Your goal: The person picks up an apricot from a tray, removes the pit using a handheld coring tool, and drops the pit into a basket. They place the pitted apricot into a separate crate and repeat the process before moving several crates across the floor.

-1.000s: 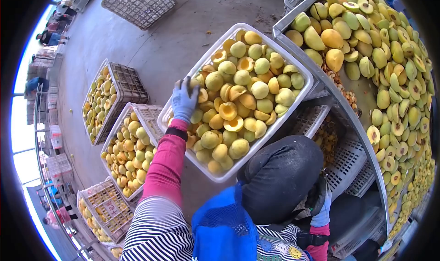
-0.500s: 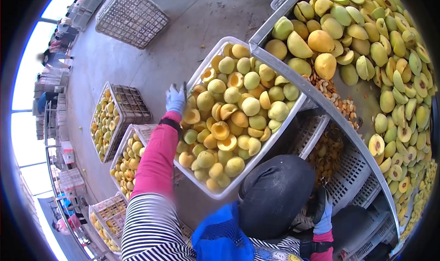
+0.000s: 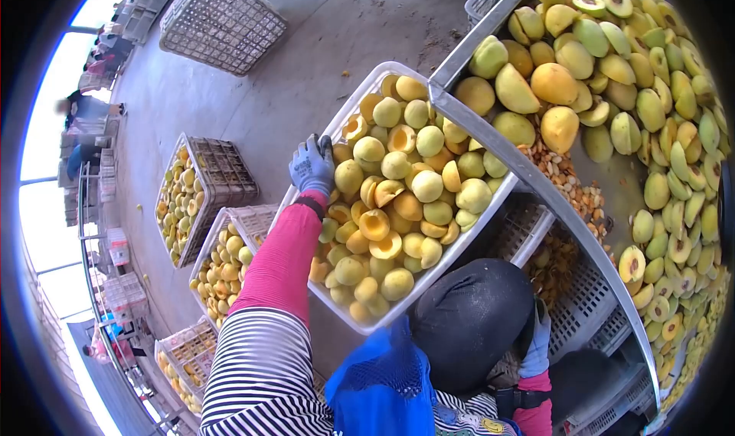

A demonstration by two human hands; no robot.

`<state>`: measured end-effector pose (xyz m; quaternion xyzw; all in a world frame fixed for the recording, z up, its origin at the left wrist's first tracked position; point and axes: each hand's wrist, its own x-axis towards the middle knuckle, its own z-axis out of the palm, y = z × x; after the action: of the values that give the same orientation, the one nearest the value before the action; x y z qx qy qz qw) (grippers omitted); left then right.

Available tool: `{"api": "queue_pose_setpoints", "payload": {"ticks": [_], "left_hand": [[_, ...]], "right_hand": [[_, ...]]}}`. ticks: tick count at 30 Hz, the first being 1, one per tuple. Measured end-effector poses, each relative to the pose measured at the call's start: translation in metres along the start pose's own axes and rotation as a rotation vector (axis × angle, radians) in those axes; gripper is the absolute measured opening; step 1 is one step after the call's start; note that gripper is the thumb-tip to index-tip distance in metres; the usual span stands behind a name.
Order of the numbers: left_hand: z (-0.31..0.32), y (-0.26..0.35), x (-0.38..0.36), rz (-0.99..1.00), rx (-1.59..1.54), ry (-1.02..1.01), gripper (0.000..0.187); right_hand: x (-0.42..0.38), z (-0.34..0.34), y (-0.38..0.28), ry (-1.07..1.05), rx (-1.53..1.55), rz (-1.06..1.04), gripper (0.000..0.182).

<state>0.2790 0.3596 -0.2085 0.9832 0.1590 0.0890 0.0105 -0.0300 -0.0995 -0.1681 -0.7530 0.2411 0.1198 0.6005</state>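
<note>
My left hand (image 3: 312, 165), in a blue-grey glove, is on the left rim of a white plastic crate (image 3: 417, 294). Its fingers bend over that rim. Pale yellow-green and orange halved fruits (image 3: 375, 224), probably apricots, fill the crate, several with hollow cut faces up. Low on the right, beside my dark-trousered knee (image 3: 475, 325), is my right hand (image 3: 539, 344) in a light blue glove. The knee and shadow hide its fingers, so what it touches cannot be made out.
A metal-edged table (image 3: 536, 177) at right holds a heap of fruit (image 3: 651, 114) and loose pits (image 3: 574, 182). Beneath it stand grey crates (image 3: 574, 321). More fruit crates (image 3: 222, 191) line the left floor; a white crate (image 3: 223, 24) stands farther off. Distant people (image 3: 88, 108) are at far left.
My left hand has come down onto the crate's left rim, its fingers now bent. My right hand's fingers have gone out of sight behind the knee. The view has shifted slightly.
</note>
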Motion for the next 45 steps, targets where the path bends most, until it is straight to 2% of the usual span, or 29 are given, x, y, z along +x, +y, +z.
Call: {"api": "queue_pose_setpoints", "payload": {"ticks": [1, 2, 3, 4, 5, 6, 7, 9, 10, 11, 13, 14, 17, 18, 19, 21, 22, 23, 25, 27, 29, 31, 33, 37, 39, 41, 43, 44, 45], "left_hand": [[-0.005, 0.001, 0.002, -0.056, -0.053, -0.113, 0.034], [0.006, -0.014, 0.013, -0.053, -0.063, -0.105, 0.034], [0.031, -0.041, 0.03, 0.068, -0.187, -0.195, 0.032], [0.044, -0.055, 0.036, 0.19, -0.306, -0.288, 0.031], [0.026, -0.048, 0.03, 0.174, -0.327, -0.127, 0.029], [0.003, -0.037, 0.017, 0.287, -0.313, -0.036, 0.034], [-0.011, -0.027, -0.002, 0.403, -0.297, 0.053, 0.039], [0.018, -0.031, -0.055, 0.544, -0.08, -0.096, 0.054], [-0.026, 0.007, -0.088, 0.473, -0.114, -0.081, 0.067], [-0.028, 0.007, -0.091, 0.439, -0.113, -0.121, 0.069], [-0.026, 0.015, -0.088, 0.4, -0.189, -0.111, 0.068], [-0.031, 0.015, -0.09, 0.396, -0.167, -0.126, 0.068], [-0.036, 0.012, -0.085, 0.353, -0.176, -0.245, 0.067], [-0.046, 0.019, -0.084, 0.335, -0.208, -0.231, 0.066], [-0.054, 0.029, -0.088, 0.326, -0.242, -0.22, 0.064], [-0.086, 0.061, -0.103, 0.488, -0.387, 0.08, 0.051], [-0.105, 0.082, -0.109, 0.484, -0.556, 0.063, 0.046], [-0.127, 0.105, -0.116, 0.474, -0.722, 0.041, 0.04], [-0.17, 0.158, -0.118, 0.535, -0.817, 0.1, 0.029], [-0.218, 0.212, -0.115, 0.526, -1.008, -0.122, 0.026], [-0.245, 0.266, -0.1, 0.71, -0.73, -0.016, 0.029], [-0.244, 0.323, -0.077, 0.875, -0.512, -0.021, 0.04], [-0.248, 0.383, -0.068, 0.89, -0.296, -0.163, 0.048], [-0.198, 0.446, -0.072, 0.865, -0.198, -0.227, 0.056], [-0.179, 0.456, -0.067, 0.774, -0.354, -0.304, 0.048], [-0.181, 0.442, -0.048, 0.607, -0.702, -0.874, 0.05], [-0.193, 0.41, -0.071, 0.638, -1.084, -0.601, 0.043], [-0.229, 0.388, -0.093, 0.594, -1.166, -0.817, 0.036], [-0.236, 0.365, -0.119, 0.617, -1.413, -0.865, 0.031]], "right_hand": [[-0.001, -0.009, 0.002, 0.014, 0.021, 0.04, 0.026], [-0.009, -0.024, -0.017, -0.016, -0.655, -0.366, 0.028], [-0.016, -0.036, -0.031, -0.006, -0.657, -0.368, 0.028], [-0.023, -0.044, -0.042, -0.016, -0.386, -0.094, 0.029], [-0.029, -0.048, -0.046, -0.026, -0.109, 0.174, 0.03], [-0.03, -0.061, -0.022, 0.111, 0.265, 0.331, 0.03], [-0.036, -0.067, -0.009, 0.118, 0.269, 0.333, 0.03], [-0.049, -0.072, 0.005, 0.261, 0.054, 0.201, 0.027], [-0.052, -0.063, -0.044, 0.241, 0.273, 0.429, 0.026], [-0.058, -0.055, -0.041, 0.25, 0.27, 0.429, 0.026], [-0.065, -0.046, -0.022, 0.404, 0.315, 0.235, 0.029], [-0.069, -0.053, -0.011, 0.276, 0.036, 0.15, 0.025], [-0.063, -0.044, 0.024, 0.323, 0.098, -0.022, 0.025], [-0.064, -0.042, 0.022, 0.37, -0.17, -0.255, 0.028], [-0.066, -0.044, 0.02, 0.412, -0.166, -0.264, 0.028], [-0.076, -0.049, 0.014, 0.316, 0.345, 0.205, 0.03], [-0.079, -0.048, -0.013, 0.235, 0.389, 0.233, 0.03], [-0.084, -0.043, -0.034, 0.264, 0.395, 0.23, 0.03], [-0.089, -0.034, -0.068, 0.236, 0.456, 0.345, 0.029], [-0.088, -0.034, -0.083, 0.192, 0.413, 0.37, 0.029], [-0.088, -0.033, -0.082, 0.125, 0.529, 0.308, 0.028], [-0.088, -0.033, -0.077, 0.139, 0.569, 0.287, 0.028], [-0.085, -0.037, -0.081, 0.13, 0.503, 0.297, 0.027], [-0.081, -0.053, -0.074, 0.147, 0.588, 0.309, 0.031], [-0.08, -0.063, -0.077, 0.18, 0.609, 0.305, 0.031], [-0.082, -0.073, -0.086, 0.212, 0.626, 0.305, 0.032], [-0.086, -0.082, -0.103, 0.267, 0.649, 0.155, 0.035], [-0.087, -0.085, -0.112, 0.258, 0.689, 0.088, 0.033], [-0.088, -0.085, -0.125, 0.257, 0.697, 0.103, 0.033]]}}
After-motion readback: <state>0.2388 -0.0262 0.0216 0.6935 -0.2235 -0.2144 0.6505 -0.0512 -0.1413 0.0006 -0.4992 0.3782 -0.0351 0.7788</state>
